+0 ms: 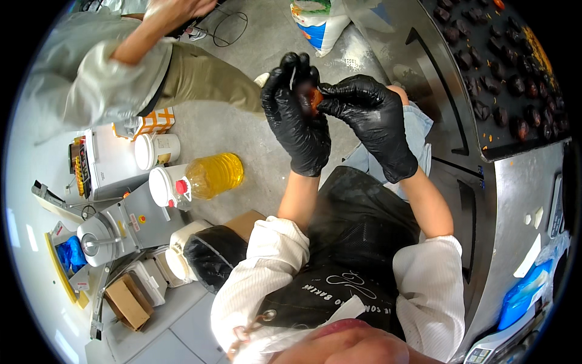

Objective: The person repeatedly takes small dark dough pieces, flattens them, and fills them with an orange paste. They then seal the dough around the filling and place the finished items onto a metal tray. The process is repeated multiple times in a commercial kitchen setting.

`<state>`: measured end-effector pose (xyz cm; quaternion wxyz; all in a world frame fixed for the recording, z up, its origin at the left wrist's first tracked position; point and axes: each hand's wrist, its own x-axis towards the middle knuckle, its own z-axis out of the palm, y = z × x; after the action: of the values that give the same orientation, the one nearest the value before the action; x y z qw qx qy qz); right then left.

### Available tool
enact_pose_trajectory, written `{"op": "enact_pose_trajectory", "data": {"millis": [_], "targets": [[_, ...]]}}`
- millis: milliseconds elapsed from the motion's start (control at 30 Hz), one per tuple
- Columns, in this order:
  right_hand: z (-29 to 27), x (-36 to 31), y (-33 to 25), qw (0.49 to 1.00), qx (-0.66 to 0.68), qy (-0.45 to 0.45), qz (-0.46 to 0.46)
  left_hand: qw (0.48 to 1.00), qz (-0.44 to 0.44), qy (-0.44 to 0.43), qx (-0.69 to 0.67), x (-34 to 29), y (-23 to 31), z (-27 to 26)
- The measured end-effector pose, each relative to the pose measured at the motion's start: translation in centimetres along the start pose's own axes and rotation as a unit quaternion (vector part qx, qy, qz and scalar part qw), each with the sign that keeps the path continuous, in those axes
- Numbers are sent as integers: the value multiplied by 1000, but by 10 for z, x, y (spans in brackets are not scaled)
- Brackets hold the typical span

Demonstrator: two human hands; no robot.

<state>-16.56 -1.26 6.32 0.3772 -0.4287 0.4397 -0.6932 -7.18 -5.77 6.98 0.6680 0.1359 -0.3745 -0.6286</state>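
The left hand (296, 118), black-gloved, has its raised fingers near each other, though I cannot tell whether they grip, while the right hand (370, 118) pinches between thumb and finger a small orange-red piece (316, 99), located at the left palm, and a tray (496, 141) with dark pieces (516, 85) lies at right.

Bright | glints on black-gloved hands (297, 130) | co-worker's sleeve (100, 91) blurred | edges bent, rim dark

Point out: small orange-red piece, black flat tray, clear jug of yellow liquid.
Small orange-red piece (316, 99): head view, its visible middle.
Black flat tray (487, 131): head view, bare surface near lower-left corner.
Clear plastic jug of yellow liquid (216, 176): head view, middle of body.
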Motion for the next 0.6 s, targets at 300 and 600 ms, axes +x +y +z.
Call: {"op": "enact_pose_trajectory", "data": {"millis": [300, 600], "targets": [[3, -6, 5, 999, -38, 11, -37, 991, -67, 103, -44, -9, -5, 6], [-8, 0, 8, 996, 46, 13, 79, 985, -97, 118, -82, -14, -4, 18]]}}
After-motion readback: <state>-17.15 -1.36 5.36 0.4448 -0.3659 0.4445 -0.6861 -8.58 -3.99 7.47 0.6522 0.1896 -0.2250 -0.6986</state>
